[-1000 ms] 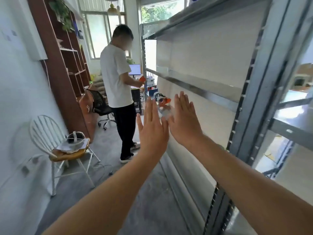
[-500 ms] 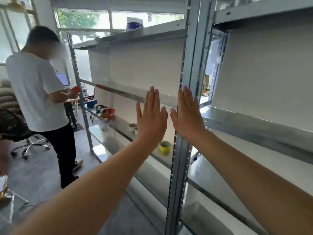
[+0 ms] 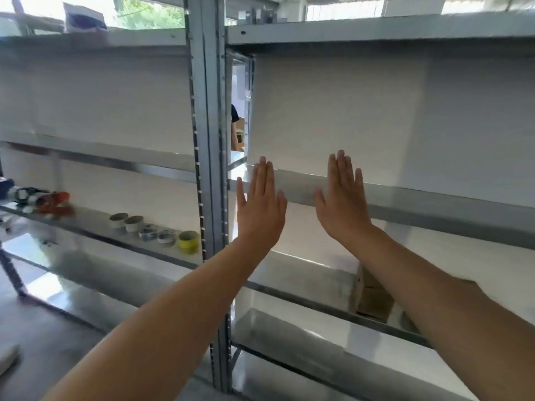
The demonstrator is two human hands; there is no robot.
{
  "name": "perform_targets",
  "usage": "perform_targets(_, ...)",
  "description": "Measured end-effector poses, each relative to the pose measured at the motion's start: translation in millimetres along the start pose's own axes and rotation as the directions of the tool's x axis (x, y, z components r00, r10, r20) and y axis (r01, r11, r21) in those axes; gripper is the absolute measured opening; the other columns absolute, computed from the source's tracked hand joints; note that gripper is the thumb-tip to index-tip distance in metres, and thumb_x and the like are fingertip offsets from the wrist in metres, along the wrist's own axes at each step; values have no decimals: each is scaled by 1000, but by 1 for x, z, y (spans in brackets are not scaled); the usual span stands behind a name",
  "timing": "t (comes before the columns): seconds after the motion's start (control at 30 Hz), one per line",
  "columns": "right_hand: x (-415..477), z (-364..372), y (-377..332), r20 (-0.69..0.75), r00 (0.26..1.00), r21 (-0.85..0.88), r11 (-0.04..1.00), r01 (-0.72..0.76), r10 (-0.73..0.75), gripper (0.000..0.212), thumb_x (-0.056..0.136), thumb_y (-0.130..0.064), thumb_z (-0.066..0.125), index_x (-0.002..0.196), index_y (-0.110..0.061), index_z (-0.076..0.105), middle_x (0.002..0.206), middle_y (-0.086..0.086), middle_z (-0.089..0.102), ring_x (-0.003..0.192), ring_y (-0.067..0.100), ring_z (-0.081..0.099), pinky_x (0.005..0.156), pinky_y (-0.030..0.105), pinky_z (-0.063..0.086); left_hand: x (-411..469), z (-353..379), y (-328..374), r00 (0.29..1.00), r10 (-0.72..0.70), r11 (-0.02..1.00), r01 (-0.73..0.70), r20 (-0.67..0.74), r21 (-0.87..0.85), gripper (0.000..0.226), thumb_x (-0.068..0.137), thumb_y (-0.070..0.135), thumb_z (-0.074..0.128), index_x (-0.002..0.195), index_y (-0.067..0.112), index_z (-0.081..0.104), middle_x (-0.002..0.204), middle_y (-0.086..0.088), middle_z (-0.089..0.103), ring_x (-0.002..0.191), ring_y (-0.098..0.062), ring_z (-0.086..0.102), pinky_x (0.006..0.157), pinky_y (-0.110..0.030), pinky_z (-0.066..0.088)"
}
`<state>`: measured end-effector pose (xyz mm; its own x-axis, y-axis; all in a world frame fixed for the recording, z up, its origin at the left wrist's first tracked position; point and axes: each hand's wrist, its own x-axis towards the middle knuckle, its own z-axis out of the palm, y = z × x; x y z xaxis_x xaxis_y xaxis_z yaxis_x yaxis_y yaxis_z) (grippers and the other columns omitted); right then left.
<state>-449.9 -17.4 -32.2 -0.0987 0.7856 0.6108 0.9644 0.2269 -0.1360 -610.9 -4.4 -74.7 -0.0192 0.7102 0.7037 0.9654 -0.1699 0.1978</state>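
Observation:
Both my arms are stretched out in front of a grey metal shelving rack (image 3: 207, 140). My left hand (image 3: 260, 201) is raised flat, fingers straight and together, back toward me, holding nothing. My right hand (image 3: 341, 198) is held up the same way a little to the right, also empty. Both hands are in the air in front of the edge of a middle shelf (image 3: 419, 198); whether they touch it cannot be told.
On a lower shelf at left lie several tape rolls (image 3: 139, 225), a yellow roll (image 3: 188, 241) and an orange tape dispenser (image 3: 53, 199). A cardboard box (image 3: 373, 296) sits on a lower right shelf. White panels back the rack. A box (image 3: 84, 18) stands on top.
The view has swung right from the aisle and the standing person to face the rack. My hands have stayed raised and flat and have spread further apart.

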Motion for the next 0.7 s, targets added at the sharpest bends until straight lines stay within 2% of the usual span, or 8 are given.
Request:
perform_targets(0.1,-25,-24,46,-13,999,-43,998,-53,53,67,105,-35,28,156,-10,-7,163,8,-16,150,20,-14,122,37,-10,-11,0,52,996,93,996,-93,-6,-2,60,103,36,13,157,12,2,165,-2,-2,152,-16,-1,122,-46,-2)
perform_targets(0.2,-55,-50,100,-13,994,-93,990,-105,105,67,105,-39,25,156,-13,-10,162,6,-19,150,20,-16,122,39,-10,-26,6,111,991,130,991,-130,22,-18,61,102,38,12,157,13,0,165,-2,-4,152,-15,-2,123,-46,1)
perform_targets(0.37,-107,-102,202,-46,984,-178,968,-175,170,66,105,-41,24,156,-15,-10,162,4,-21,148,18,-19,121,39,-11,-55,18,232,974,201,976,-191,102,-101,62,103,43,9,156,16,-7,164,-1,-13,151,-16,-9,121,-45,-6)
perform_targets(0.47,-139,-131,257,-47,972,-210,949,-235,231,67,105,-37,26,156,-11,-9,162,7,-19,149,18,-18,122,39,-11,-72,21,305,954,283,952,-267,103,-149,65,98,45,-3,156,16,-11,163,-1,-16,150,-15,-12,121,-44,-8)
perform_targets(0.6,-186,-166,318,-81,952,-254,918,-305,294,67,105,-37,26,156,-10,-7,163,7,-16,150,19,-16,122,39,-9,-99,26,397,928,359,915,-331,94,-228,63,99,44,1,155,17,-13,163,2,-18,150,-13,-15,120,-42,-12)
perform_targets(0.7,-224,-192,359,-134,924,-277,882,-381,358,68,104,-40,26,156,-11,-8,163,6,-16,150,19,-15,122,38,-10,-119,30,461,871,484,838,-435,83,-329,60,104,39,10,156,17,-10,163,4,-17,148,-8,-18,117,-36,-19)
